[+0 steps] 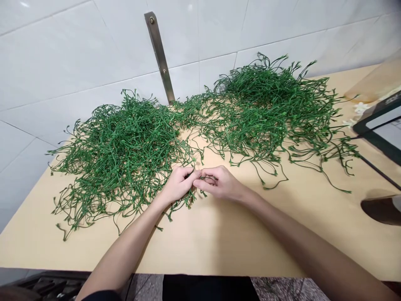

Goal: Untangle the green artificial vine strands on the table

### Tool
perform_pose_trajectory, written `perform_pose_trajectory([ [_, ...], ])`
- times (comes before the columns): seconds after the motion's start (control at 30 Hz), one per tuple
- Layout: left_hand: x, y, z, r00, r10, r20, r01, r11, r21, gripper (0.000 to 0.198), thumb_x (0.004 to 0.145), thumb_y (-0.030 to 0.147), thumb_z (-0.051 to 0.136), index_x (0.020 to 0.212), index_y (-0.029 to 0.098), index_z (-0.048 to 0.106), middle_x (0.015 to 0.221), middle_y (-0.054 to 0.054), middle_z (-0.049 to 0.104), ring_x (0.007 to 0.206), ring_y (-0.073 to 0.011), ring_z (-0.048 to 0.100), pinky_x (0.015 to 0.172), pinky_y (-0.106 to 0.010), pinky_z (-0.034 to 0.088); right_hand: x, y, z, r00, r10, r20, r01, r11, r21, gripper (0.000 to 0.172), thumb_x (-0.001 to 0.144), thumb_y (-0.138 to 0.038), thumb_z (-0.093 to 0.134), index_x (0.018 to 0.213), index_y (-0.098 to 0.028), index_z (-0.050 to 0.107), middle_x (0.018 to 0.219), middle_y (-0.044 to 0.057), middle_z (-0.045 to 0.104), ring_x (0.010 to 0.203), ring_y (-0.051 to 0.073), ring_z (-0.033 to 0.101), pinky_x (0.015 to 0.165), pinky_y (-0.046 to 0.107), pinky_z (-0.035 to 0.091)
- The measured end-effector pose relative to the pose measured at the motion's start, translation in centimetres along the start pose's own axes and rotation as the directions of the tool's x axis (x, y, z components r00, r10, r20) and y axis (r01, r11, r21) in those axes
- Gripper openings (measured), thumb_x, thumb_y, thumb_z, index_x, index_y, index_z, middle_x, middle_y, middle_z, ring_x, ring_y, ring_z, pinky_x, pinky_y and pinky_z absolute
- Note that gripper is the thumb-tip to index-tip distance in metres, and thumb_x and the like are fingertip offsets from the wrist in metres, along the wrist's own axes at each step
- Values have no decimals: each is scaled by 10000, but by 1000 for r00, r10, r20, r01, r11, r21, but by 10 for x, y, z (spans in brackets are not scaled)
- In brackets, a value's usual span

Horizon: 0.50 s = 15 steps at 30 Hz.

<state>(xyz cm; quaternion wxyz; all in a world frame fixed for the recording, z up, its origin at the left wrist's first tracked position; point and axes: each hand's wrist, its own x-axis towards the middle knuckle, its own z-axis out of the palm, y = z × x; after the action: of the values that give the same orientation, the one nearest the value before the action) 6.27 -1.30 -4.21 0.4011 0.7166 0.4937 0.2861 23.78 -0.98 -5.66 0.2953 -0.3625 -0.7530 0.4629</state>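
Two big heaps of thin green plastic stems lie on a pale wooden table (219, 238). The left heap (122, 154) spreads toward the table's left edge, the right heap (269, 108) sits at the back right. My left hand (177, 184) and my right hand (219, 183) meet at the near edge of the left heap. Both pinch the same small green stem piece (200, 179) between fingertips, thumb against forefinger. More strands (184, 202) trail under my left wrist.
A white tiled wall (78, 62) rises behind the table, with a slanted metal bracket (159, 54) screwed to it. A dark framed object (382, 125) and a brown bag (376, 81) sit at the right. A dark rounded object (382, 209) lies at the right edge.
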Motion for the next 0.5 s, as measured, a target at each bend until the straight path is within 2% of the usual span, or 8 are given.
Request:
perform_pose_trajectory([
  [0.07,0,1,-1,1000,6,13,-6,1000,-9,529,856,515,507,477,166,388,442,53,336,456,-65,295,462,-228,228,0,-1,0,1000,25,1,-25,999,20,392,837,-488,585,636,-152,581,511,-70,265,490,71,218,478,250,178],
  [0.13,-1,2,-2,998,22,55,-20,999,-42,551,876,551,461,491,158,432,445,40,393,455,-71,328,470,-229,255,2,-1,0,999,44,10,-45,994,96,451,844,-543,557,608,-158,539,534,-62,266,501,72,223,477,252,168],
  [0.23,-2,0,-4,989,80,125,-65,991,-121,598,883,628,393,534,150,476,488,10,481,482,-85,402,501,-230,310,3,0,-3,1000,18,25,-23,977,211,551,824,-636,537,541,-186,394,552,-60,238,506,70,214,474,252,163],
  [0.3,-2,-2,-5,982,103,157,-79,985,-152,623,847,693,396,557,150,486,501,8,477,489,-91,403,497,-233,305,4,1,-5,1000,-2,25,-5,966,259,597,801,-673,544,527,-203,299,551,-65,202,503,66,189,471,252,154],
  [0.4,-1,-5,-5,977,111,184,-84,986,-147,606,765,723,506,598,141,522,517,32,413,507,-84,343,488,-231,253,3,1,-5,999,-16,36,4,950,312,639,748,-684,606,530,-212,235,545,-74,174,496,58,168,463,246,131],
  [0.5,-1,-4,-5,976,96,198,-70,988,-137,543,687,655,649,582,140,512,537,48,362,541,-78,312,509,-226,233,2,2,-5,995,-8,99,-28,937,349,635,680,-667,687,523,-208,278,529,-83,179,484,52,173,452,239,108],
])
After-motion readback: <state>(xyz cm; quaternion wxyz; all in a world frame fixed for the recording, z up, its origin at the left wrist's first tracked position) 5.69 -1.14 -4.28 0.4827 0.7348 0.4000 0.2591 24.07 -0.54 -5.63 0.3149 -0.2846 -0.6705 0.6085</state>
